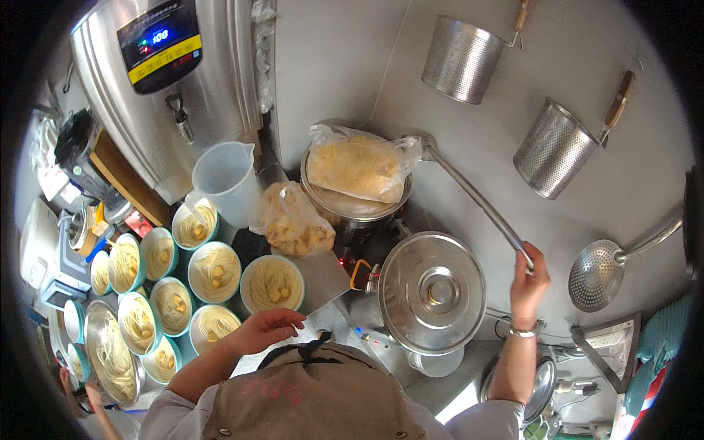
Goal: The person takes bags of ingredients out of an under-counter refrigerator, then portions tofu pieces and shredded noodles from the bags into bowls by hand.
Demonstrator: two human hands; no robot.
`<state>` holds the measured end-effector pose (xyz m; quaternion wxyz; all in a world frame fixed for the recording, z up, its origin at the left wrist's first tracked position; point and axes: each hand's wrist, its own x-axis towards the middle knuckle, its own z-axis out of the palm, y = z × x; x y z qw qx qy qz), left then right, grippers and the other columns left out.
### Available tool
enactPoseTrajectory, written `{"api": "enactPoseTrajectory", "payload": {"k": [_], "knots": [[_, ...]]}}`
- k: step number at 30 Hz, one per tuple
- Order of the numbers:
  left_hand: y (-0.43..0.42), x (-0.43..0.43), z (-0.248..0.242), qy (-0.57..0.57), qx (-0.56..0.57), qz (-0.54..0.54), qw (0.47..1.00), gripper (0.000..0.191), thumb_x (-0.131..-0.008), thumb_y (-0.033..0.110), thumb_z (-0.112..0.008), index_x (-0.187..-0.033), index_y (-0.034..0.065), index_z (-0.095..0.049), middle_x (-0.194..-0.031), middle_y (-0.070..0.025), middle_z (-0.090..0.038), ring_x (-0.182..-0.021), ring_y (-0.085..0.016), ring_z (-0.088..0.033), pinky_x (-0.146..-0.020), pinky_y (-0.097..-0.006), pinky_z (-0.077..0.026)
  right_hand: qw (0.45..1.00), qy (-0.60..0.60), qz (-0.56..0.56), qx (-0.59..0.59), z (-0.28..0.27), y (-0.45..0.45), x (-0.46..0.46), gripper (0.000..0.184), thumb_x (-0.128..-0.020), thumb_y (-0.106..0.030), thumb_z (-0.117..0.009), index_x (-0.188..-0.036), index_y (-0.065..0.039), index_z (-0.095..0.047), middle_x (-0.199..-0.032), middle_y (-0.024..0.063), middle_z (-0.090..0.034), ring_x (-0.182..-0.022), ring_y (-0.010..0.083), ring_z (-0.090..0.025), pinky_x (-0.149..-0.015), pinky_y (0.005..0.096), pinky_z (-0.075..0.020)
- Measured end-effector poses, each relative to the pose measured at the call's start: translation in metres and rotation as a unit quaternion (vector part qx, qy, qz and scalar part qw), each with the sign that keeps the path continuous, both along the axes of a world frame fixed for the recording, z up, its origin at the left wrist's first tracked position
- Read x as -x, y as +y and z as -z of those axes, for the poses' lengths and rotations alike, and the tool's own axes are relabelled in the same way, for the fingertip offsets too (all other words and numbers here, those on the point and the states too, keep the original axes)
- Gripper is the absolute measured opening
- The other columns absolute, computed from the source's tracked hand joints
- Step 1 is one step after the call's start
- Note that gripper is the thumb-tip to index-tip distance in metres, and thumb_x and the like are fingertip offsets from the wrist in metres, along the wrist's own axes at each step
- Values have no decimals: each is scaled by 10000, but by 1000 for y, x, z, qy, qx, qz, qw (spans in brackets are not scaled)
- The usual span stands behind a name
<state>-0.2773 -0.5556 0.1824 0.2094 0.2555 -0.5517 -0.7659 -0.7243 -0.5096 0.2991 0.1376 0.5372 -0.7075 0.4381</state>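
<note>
My right hand (529, 283) grips the end of a long metal utensil handle (476, 192). The handle slants up and left along the wall, its far end beside the rear pot; what the head is I cannot tell. My left hand (269, 328) holds nothing, fingers loosely apart. Just beyond it stands a bowl of noodles (272, 283) topped with yellowish pieces. Between my hands is a large stainless steel pot with its lid (407, 324) on. Behind, a plastic bag of pale yellow food (352, 165) rests on the rear pot's lid (324, 201).
Several more turquoise bowls of noodles (214, 272) and a steel basin of noodles (113, 352) crowd the left. A plastic measuring jug (225, 176) and a tied bag (291, 220) stand behind. Perforated strainer baskets (462, 60) and a skimmer (597, 275) hang on the right wall. Another person's hand (93, 391) shows lower left.
</note>
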Motion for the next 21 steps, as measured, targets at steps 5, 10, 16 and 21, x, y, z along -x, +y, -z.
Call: {"api": "enactPoseTrajectory", "payload": {"k": [5, 10, 16, 21], "knots": [[-7, 8, -2, -7, -17, 0, 1000, 314, -852, 74, -502, -1158, 19, -453, -1023, -65, -533, -937, -121, -512, -829, -254, -421, 999, 5, -15, 43, 65, -47, 9, 147, -766, -46, -595, -910, -16, -590, -824, 124, -616, -732, 246, -605, -623, 305, -487], [2, 14, -7, -43, -20, -46, 998, 315, -856, 101, -505, -1148, -2, -454, -1030, -79, -536, -925, -147, -524, -823, -278, -428, 996, -19, -26, 87, 120, -96, 3, 169, -758, -60, -608, -925, -37, -597, -811, 128, -613, -704, 261, -598, -606, 319, -482], [7, 16, -13, -80, -6, -84, 993, 318, -860, 129, -506, -1140, -16, -461, -1023, -96, -548, -908, -165, -541, -809, -296, -438, 998, -55, -27, 4, 163, -133, -13, 246, -753, -108, -618, -994, -66, -587, -752, 156, -602, -645, 286, -588, -566, 347, -473], [11, 18, -11, -84, -22, -129, 988, 306, -854, 100, -496, -1138, -9, -470, -1021, -108, -557, -904, -170, -548, -804, -298, -438, 964, 60, -34, -258, 188, -157, -20, 328, -756, -233, -563, -1051, -96, -533, -721, 143, -610, -682, 308, -597, -663, 420, -447]]}}
